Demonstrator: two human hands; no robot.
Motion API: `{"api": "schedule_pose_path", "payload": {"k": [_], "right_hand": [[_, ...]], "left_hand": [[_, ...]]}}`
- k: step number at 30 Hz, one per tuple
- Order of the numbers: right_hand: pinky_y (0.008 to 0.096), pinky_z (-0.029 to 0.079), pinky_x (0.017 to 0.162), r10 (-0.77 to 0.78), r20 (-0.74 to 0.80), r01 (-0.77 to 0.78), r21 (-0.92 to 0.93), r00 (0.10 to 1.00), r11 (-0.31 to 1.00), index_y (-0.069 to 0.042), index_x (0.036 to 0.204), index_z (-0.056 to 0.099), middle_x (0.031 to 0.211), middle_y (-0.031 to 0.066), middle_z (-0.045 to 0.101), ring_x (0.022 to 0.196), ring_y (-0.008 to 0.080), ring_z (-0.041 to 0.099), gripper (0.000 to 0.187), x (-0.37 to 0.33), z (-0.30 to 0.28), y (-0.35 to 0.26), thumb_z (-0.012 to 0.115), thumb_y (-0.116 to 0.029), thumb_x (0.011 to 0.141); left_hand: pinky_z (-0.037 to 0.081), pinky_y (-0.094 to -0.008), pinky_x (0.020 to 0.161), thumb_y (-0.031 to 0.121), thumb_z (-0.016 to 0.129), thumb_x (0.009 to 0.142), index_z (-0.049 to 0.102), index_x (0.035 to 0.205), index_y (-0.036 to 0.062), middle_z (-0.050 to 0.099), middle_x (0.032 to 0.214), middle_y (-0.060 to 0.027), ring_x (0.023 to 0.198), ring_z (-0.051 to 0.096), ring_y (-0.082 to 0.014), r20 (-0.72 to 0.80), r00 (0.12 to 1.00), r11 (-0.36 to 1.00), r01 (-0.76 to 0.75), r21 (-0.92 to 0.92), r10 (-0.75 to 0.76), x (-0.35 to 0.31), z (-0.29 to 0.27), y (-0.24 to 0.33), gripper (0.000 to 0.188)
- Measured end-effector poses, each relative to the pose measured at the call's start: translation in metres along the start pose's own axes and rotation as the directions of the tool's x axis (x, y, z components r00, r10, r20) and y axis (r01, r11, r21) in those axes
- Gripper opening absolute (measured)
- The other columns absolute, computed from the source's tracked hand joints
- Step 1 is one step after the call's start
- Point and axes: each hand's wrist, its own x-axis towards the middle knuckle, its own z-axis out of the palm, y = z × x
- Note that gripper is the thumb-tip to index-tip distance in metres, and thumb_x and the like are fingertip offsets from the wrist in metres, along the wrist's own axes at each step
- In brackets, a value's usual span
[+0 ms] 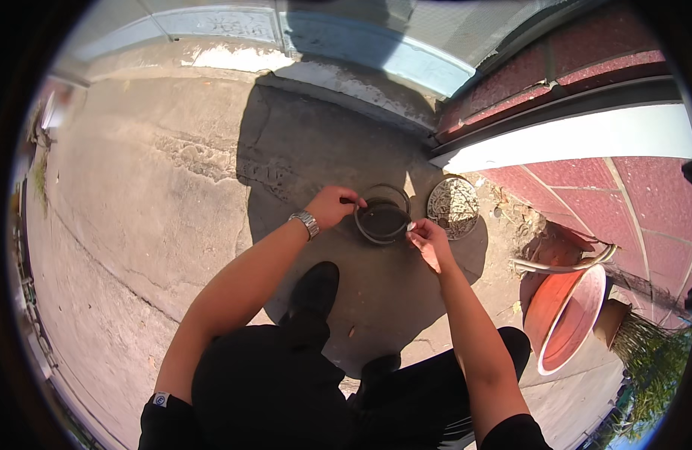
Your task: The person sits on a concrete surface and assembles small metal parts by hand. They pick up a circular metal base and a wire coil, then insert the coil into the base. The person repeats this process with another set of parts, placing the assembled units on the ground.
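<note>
A dark ring (381,241), looking like a thin hoop, is held tilted over a round opening (383,219) in the concrete. The opening's rim (392,187) shows behind the ring. My left hand (330,208) pinches the ring's left side, fingers closed. On the right side, my right hand (430,241) grips it between thumb and fingertips. A small pale spot shows at the right fingertips; I cannot tell what it is. Just right of the opening lies a round, rough-textured cover (453,208), partly in sun.
An orange-red tub (556,311) tilts at the right, with a pale hose (563,265) above it and a potted plant (646,349) beyond. Red wall tiles (571,176) stand at right, a pale blue wall base (376,56) ahead. My black shoes (316,289) are on the concrete near the opening.
</note>
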Motion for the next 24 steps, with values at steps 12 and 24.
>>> {"api": "schedule_pose_path", "payload": {"k": [12, 24], "right_hand": [[0.0270, 0.052, 0.074, -0.121, 0.087, 0.126, -0.057, 0.989, 0.990, 0.000, 0.102, 0.064, 0.089, -0.0014, 0.066, 0.081, 0.0086, 0.063, 0.009, -0.014, -0.022, -0.066, 0.072, -0.003, 0.097], [0.0289, 0.054, 0.071, -0.261, -0.025, 0.217, -0.481, 0.965, 0.849, 0.003, 0.102, 0.068, 0.083, 0.0074, 0.073, 0.075, 0.0122, 0.067, 0.014, -0.021, 0.014, -0.138, 0.071, -0.004, 0.091]], "left_hand": [[0.059, -0.0289, 0.092, -0.009, 0.069, 0.091, 0.068, 0.119, 0.0016, 0.071, 0.109, -0.0047, 0.102, 0.070, -0.0125, -0.082, 0.973, 0.965, -0.224, -0.139, 0.214, -0.008, -0.006, 0.028, 0.030], [0.059, -0.0371, 0.081, -0.008, 0.068, 0.084, 0.073, 0.111, 0.0066, 0.068, 0.111, -0.0103, 0.095, 0.070, -0.0287, 0.036, 0.698, 0.493, -0.540, 0.682, 0.715, -0.037, -0.004, 0.083, 0.031]]}}
